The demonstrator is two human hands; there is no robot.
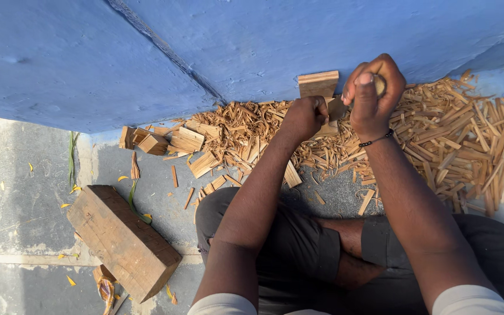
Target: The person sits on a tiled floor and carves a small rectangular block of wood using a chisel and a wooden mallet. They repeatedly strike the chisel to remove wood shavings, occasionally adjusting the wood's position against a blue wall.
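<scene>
My left hand (305, 116) is closed around a small flat piece of wood (335, 109), holding it upright among the chips near the wall. My right hand (373, 93) is a raised fist gripping a handle (380, 85) of some tool, of which only a pale end shows above the fingers. A black bracelet circles my right wrist. Just behind my hands a rectangular wooden block (318, 84) leans against the blue wall (252, 46). The tool's working end is hidden by my fist.
A wide heap of split wooden sticks and chips (468, 146) spreads along the wall's foot. Larger offcuts (186, 140) lie to the left. A thick wooden beam (122, 240) rests on the concrete floor at lower left. My crossed legs fill the bottom.
</scene>
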